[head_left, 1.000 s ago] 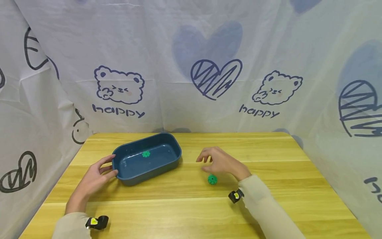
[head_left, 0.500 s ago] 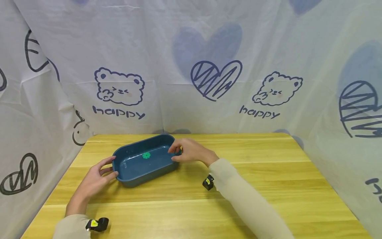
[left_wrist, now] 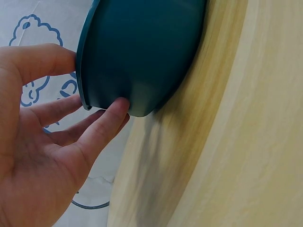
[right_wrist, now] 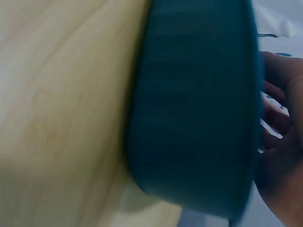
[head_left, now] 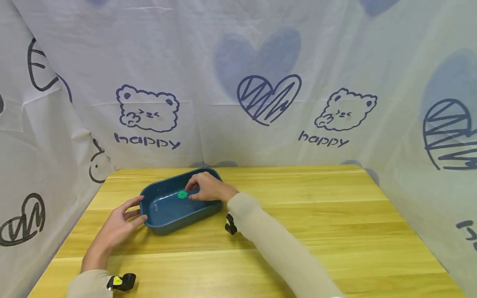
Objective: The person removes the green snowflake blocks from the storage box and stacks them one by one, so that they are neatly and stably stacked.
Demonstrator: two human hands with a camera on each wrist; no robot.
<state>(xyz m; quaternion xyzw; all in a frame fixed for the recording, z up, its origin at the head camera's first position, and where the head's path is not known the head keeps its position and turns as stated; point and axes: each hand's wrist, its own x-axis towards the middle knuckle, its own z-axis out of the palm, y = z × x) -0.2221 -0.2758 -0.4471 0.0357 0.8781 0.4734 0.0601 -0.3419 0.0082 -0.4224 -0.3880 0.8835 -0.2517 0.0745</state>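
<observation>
My left hand [head_left: 121, 219] grips the left end of a dark blue oblong plastic basin [head_left: 175, 221], thumb and fingers at its rim; the left wrist view shows the fingers [left_wrist: 109, 120] against its outer wall. A flat green flower-shaped disc [head_left: 182, 194] lies on the basin's floor. Over the basin's right half, my right hand [head_left: 208, 188] reaches in from the right, its bent fingertips just beside the disc. Nothing is visible between its thumb and fingers. In the right wrist view the basin wall hides part of that hand [right_wrist: 284, 109], and the picture is blurred.
The basin stands on a yellow wood-grain table [head_left: 335, 231], towards its back left. A white printed cloth [head_left: 208, 124] hangs behind it and at both sides. The right sleeve [head_left: 268, 236] covers part of the tabletop.
My right hand has moved left from the table into the basin. A green piece seen on the table earlier is out of sight, where the right sleeve now lies. The left hand stays put.
</observation>
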